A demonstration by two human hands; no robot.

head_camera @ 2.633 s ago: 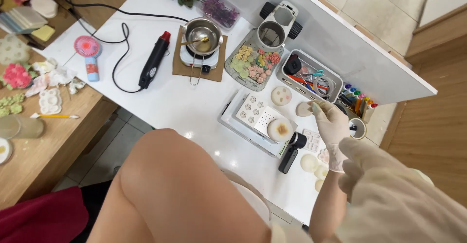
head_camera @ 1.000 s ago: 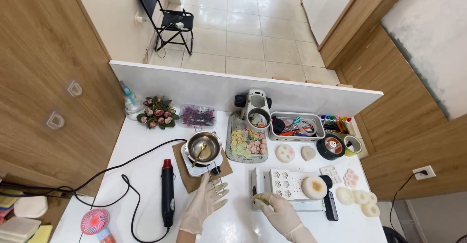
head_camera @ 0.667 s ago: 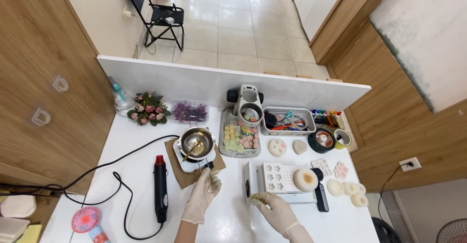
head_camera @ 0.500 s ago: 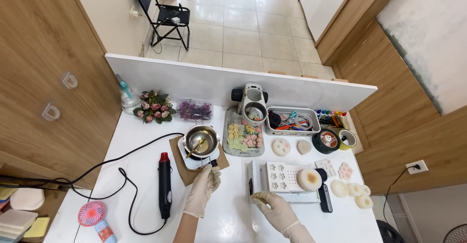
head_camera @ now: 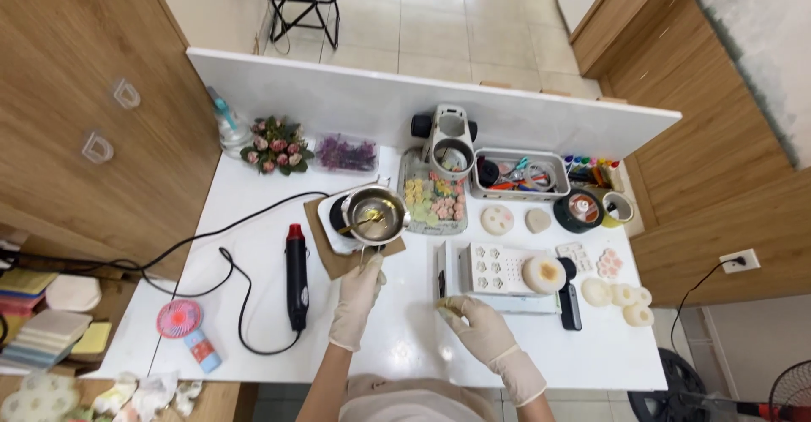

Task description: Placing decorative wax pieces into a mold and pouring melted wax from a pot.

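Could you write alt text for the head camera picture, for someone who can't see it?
A gloved left hand reaches for the handle of a small metal pot on a white table, while the gloved right hand pinches a small yellowish piece beside a white mold tray.

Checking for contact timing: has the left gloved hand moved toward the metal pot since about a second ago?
Yes. The left hand has moved up the table toward the metal pot; its fingertips now sit at the pot's handle, on the brown mat's near edge.

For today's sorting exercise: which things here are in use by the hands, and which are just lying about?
In use: left hand, pot, hotplate, right hand, white mould.

Lying about: heat gun, pink fan, flowers, tool tray, tape rolls.
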